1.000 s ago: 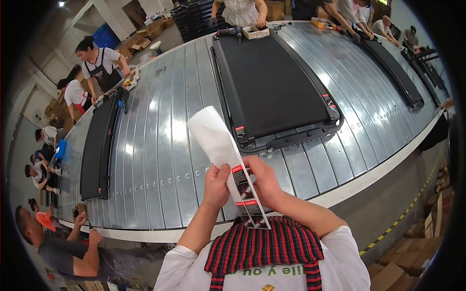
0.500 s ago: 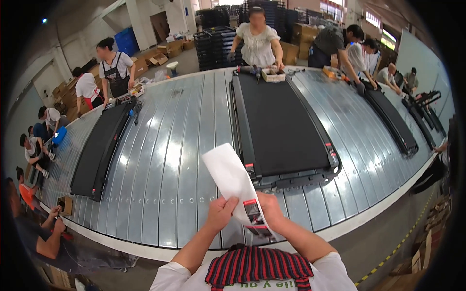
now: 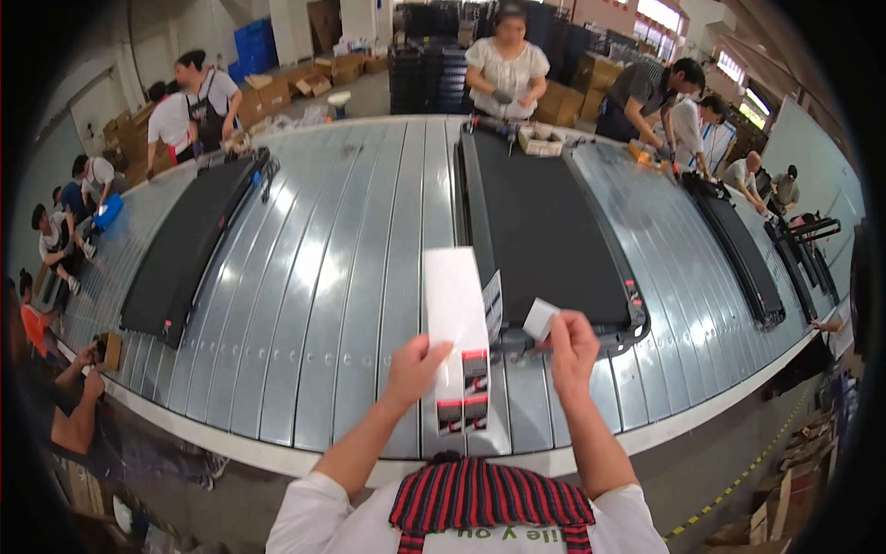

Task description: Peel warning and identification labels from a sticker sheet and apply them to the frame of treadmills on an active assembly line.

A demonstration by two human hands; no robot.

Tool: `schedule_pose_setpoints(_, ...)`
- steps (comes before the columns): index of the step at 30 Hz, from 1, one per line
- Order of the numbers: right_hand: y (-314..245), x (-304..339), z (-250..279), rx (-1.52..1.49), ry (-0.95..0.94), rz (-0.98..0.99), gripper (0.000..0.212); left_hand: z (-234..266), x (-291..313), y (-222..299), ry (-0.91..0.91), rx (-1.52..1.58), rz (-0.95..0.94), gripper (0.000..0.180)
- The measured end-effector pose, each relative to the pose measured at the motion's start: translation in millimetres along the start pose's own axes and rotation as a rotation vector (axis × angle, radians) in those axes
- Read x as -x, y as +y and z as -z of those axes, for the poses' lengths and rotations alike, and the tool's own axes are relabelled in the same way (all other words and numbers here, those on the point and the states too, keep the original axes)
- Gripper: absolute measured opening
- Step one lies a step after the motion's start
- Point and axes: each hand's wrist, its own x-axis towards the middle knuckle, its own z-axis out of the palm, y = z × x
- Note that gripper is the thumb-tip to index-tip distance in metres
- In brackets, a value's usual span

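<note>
My left hand (image 3: 411, 371) is closed on a long white strip of labels (image 3: 452, 300), thumb on top. Red and black printed labels cover the strip's lower end. Behind its right edge a curled printed part shows. To the right, my right hand (image 3: 572, 343) pinches a small whitish sticker (image 3: 541, 319) between thumb and fingers, apart from the strip. Just beyond both hands lies a black treadmill base (image 3: 544, 222) with dark side rails and small red labels at its near corners. The strip hides part of its near left corner.
Ribbed metal conveyor (image 3: 314, 277) spans the scene. Other black treadmill bases (image 3: 189, 245) lie left and right (image 3: 734, 235). A person in a white top (image 3: 508, 74) stands across, by a small parts box (image 3: 540, 141). Several people work along both sides.
My right hand has moved right, away from the strip, and now shows a small sticker. The strip has turned more upright. The person across has lifted their hands from the parts box.
</note>
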Motion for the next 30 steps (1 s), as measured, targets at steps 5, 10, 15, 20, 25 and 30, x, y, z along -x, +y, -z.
schedule_pose_setpoints(5,-25,28,-51,0.625,-0.312,0.703,0.011,-13,-8,-11,-0.062,-0.099,0.000,0.030)
schedule_pose_setpoints(10,-38,44,-53,0.525,-0.576,0.518,0.014,-5,-10,-27,-0.121,0.037,-0.141,0.029)
schedule_pose_setpoints(15,-35,29,-61,0.582,-0.570,0.530,0.013,3,-3,-31,-0.268,0.011,-0.164,0.018)
schedule_pose_setpoints(20,-32,24,-68,0.600,-0.687,0.521,0.013,13,0,-29,-0.309,-0.043,-0.198,0.016)
schedule_pose_setpoints(25,-20,20,-69,0.619,-0.888,0.397,0.009,17,-1,-39,-0.341,-0.103,-0.148,0.020)
schedule_pose_setpoints(30,19,-18,-44,0.084,-0.598,-0.262,0.005,36,6,-65,-0.098,-0.115,0.164,0.027)
